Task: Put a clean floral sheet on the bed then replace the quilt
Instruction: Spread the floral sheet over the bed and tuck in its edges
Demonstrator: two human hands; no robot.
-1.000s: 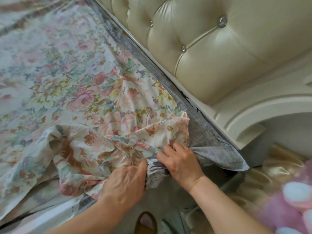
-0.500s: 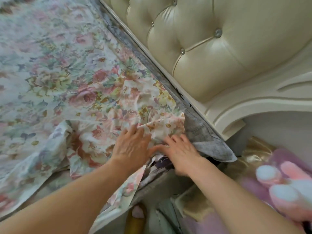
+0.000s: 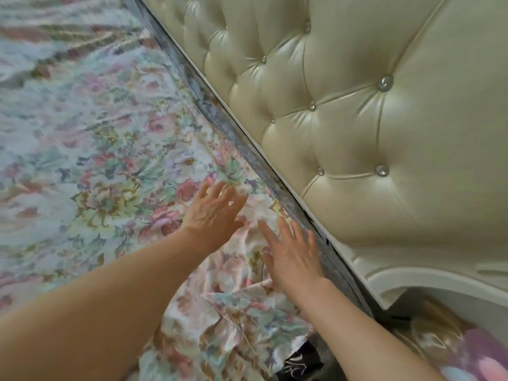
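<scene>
The floral sheet point(image 3: 90, 149), pink and green on white, covers the mattress across the left of the view. Its corner point(image 3: 233, 320) hangs loosely rumpled over the near bed corner. My left hand point(image 3: 213, 214) lies flat on the sheet with straight, spread fingers, close to the head end. My right hand point(image 3: 292, 255) rests flat beside it, fingers straight, along the grey patterned mattress edge point(image 3: 247, 149). Neither hand holds any cloth. The quilt is not in view.
A cream tufted headboard point(image 3: 371, 105) with metal studs fills the right and runs diagonally along the mattress. Below its carved white end point(image 3: 428, 279), shiny gold fabric and a pink plush item point(image 3: 472, 356) lie at the lower right. A dark item point(image 3: 299, 364) shows under the hanging corner.
Both hands let go of the bunched sheet corner and slid up the bed toward the headboard, now flat on the sheet. The corner now lies smoother and covers the grey cloth that stuck out.
</scene>
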